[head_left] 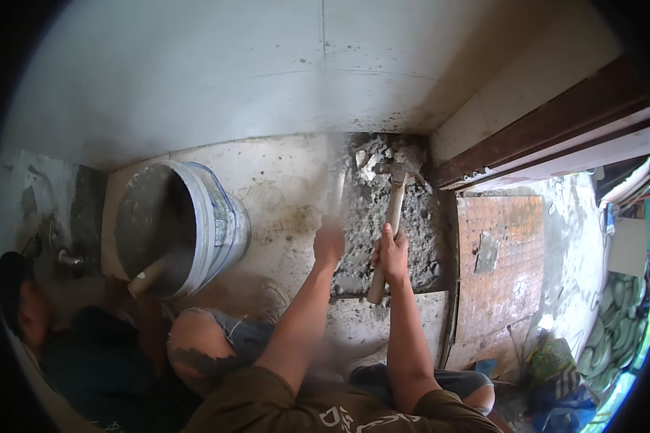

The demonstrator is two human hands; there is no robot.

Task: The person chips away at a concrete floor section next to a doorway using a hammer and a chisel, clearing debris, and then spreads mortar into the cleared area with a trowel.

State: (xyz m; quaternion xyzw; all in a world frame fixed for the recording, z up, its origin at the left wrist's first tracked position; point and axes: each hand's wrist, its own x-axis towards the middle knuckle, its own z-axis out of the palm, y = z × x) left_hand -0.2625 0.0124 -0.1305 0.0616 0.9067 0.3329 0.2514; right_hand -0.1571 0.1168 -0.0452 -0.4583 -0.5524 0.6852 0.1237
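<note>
Gripping a dark-headed, wooden-handled hammer [395,208] at two o'clock over rough grey rubble [420,242], the right hand [392,254] is closed; the left hand [329,244] curls around a blurred pale rod [338,189] pointing toward twelve.

1. Slants bare left forearm [296,322] forward and rightward from the lower edge.
2. Curls bare left hand [329,243] into a tight, fist-like grip, somewhat blurred.
3. Extends bare right forearm [407,328] forward, more upright, leaning slightly left.
4. Wraps bare right hand [393,255] in a firm grip, with thumb [387,232] pointing forward.
5. Holds hands near each other, not touching, with elbows farther apart and left hand slightly ahead.
</note>
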